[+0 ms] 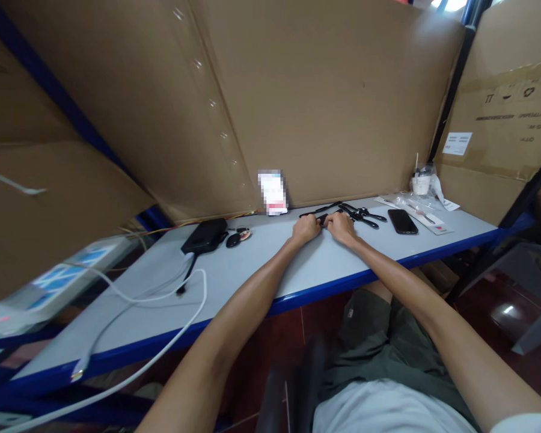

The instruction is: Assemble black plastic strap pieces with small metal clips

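My left hand (306, 228) and my right hand (341, 227) rest close together near the back of the grey tabletop (252, 255), fingers curled. Between them they grip a small black object (323, 219), mostly covered by the fingers, so its kind does not show. Just behind the hands lies a thin black strip-like piece (314, 211). Right beside my right hand is a black hand tool with splayed handles (363, 214), resembling pliers.
Farther right lie a black phone (403, 221) and clear plastic packaging (410, 204). A lit phone (273, 192) leans on the cardboard wall (320, 108). Leftward are a black box-shaped device (205, 236), a key fob (233, 240), a white cable (198, 307) and a power strip (72, 276).
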{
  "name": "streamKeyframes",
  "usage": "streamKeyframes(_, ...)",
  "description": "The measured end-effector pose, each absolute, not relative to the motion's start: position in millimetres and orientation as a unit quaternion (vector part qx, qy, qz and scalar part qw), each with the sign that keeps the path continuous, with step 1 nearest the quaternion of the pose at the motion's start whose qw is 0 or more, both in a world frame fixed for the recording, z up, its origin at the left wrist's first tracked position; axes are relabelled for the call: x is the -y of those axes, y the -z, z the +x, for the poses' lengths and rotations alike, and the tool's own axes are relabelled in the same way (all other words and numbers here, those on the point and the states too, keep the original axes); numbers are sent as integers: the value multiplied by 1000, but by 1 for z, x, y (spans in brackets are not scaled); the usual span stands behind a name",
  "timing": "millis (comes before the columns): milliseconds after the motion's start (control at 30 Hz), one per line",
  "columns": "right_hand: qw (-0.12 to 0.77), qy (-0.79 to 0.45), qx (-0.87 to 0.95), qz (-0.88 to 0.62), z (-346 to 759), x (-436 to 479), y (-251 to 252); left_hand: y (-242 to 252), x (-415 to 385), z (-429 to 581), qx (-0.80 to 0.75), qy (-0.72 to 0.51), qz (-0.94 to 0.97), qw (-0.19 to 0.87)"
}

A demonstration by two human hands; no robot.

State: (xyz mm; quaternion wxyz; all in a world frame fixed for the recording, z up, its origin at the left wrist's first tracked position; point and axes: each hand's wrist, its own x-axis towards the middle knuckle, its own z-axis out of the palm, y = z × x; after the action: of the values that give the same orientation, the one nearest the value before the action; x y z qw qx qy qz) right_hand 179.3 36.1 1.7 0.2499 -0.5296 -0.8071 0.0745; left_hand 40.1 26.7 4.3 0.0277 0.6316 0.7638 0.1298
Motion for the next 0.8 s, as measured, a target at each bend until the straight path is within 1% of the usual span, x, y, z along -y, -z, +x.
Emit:
streamKeyframes(700, 218, -34, 781, -585, 177, -31, -4, -3, -30, 39, -760, -136, 635, 29)
streamKeyframes(800, 226, -41, 774, -590, 177, -33, -3, -2, -30, 39, -759, -137, 636, 30)
